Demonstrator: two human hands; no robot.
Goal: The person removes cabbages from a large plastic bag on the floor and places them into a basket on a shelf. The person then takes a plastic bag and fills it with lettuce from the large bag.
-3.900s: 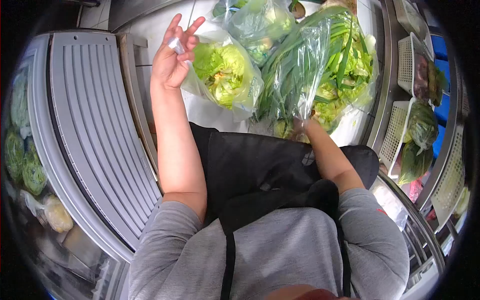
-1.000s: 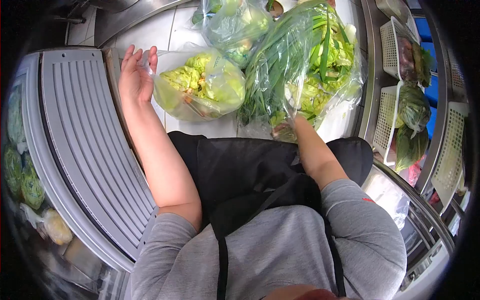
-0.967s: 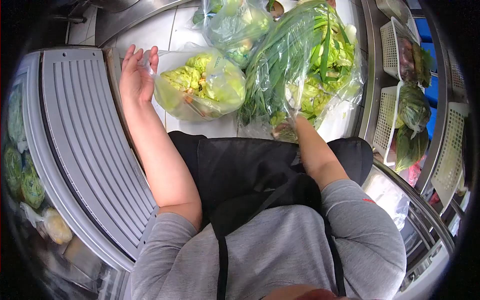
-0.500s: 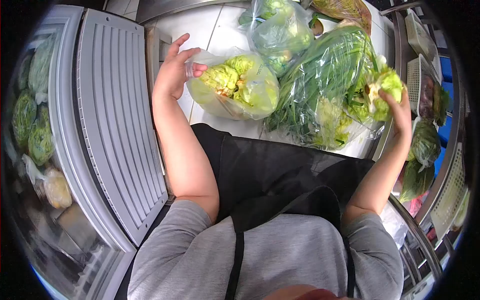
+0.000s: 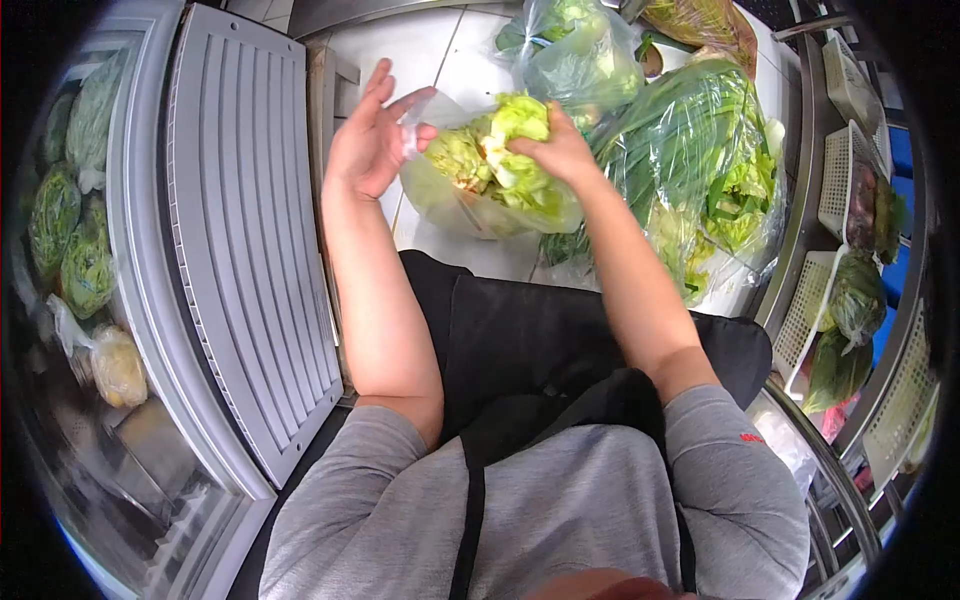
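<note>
My right hand [image 5: 562, 148] grips a head of lettuce [image 5: 518, 125] over the mouth of a clear plastic bag [image 5: 440, 205]. Other lettuce [image 5: 457, 160], yellowish with browned cut ends, lies inside this bag. At its left rim, my left hand [image 5: 372, 145] holds the plastic between thumb and palm, the other fingers spread. To the right, a large clear bag [image 5: 690, 120] lies on the floor with long green leaves and more lettuce [image 5: 740, 205] inside. Behind my right hand sits a knotted bag of greens [image 5: 585, 60].
White floor tiles [image 5: 475, 50] lie under the bags. A grey slatted panel [image 5: 250, 250] and a glass-fronted fridge [image 5: 170, 330] with bagged vegetables stand at left. White baskets of produce [image 5: 832, 200] fill a metal rack at right. A brown-green bag [image 5: 705, 30] lies at the back.
My right hand has moved left with the lettuce, from the large bag to above the smaller bag. My left hand keeps its hold on the bag's rim.
</note>
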